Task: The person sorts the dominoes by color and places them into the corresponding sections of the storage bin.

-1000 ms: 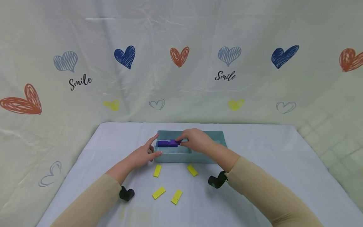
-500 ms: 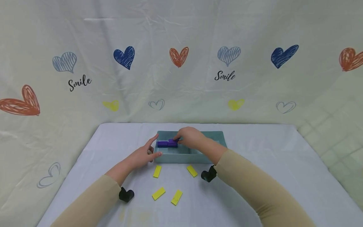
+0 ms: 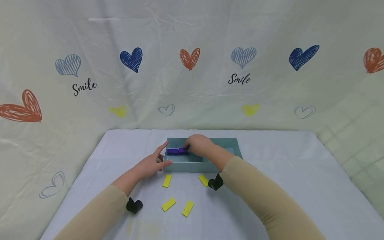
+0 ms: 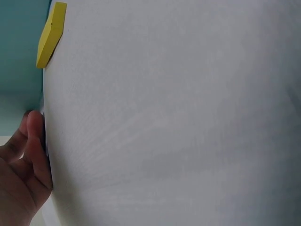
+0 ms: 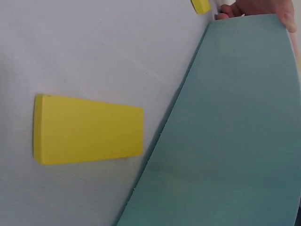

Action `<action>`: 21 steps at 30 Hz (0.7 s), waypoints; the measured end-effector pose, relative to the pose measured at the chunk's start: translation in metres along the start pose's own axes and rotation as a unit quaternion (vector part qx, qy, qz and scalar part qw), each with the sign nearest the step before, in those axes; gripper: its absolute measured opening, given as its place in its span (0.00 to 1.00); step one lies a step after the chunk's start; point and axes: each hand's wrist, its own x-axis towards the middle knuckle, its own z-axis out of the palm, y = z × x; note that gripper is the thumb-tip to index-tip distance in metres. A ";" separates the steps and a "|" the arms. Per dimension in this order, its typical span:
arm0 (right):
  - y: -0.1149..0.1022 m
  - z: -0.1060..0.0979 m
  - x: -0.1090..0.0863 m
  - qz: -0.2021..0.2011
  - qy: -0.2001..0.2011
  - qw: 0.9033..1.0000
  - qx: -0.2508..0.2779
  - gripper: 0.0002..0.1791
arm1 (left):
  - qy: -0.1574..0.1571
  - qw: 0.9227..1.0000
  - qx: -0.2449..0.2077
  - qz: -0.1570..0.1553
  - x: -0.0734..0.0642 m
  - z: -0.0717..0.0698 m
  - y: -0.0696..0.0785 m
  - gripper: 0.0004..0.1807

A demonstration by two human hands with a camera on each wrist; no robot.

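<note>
On the tabletop, near its far edge, sits a teal tray. The left hand, spread wide, touches its left end; inside, the right hand pinches a purple block (four yellow blocks lie nearer).

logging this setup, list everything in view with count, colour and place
table: 1, white-covered, centre
backdrop: 1, off-white, behind table
hearts: 12, mixed colours, on backdrop
Smile words: 2, black, on backdrop
tray: 1, teal, on table
purple blocks: at least 2, purple, tray's left part
yellow blocks: 4, yellow, table, nearer than tray
wrist cameras: 2, black, flanking yellow blocks
sleeves: 2, beige, lower left and right
left hand: 1, tray's left end
right hand: 1, at purple blocks
</note>
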 end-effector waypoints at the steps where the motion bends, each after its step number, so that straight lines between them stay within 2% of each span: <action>1: 0.000 0.001 0.001 0.000 0.000 1.000 -0.008 0.14 | 0.001 1.000 0.001 -0.001 0.000 0.000 0.000 0.50; 21: -0.004 0.011 0.006 0.010 0.004 0.999 -0.053 0.14 | 0.000 1.000 0.006 -0.006 0.001 -0.001 0.000 0.50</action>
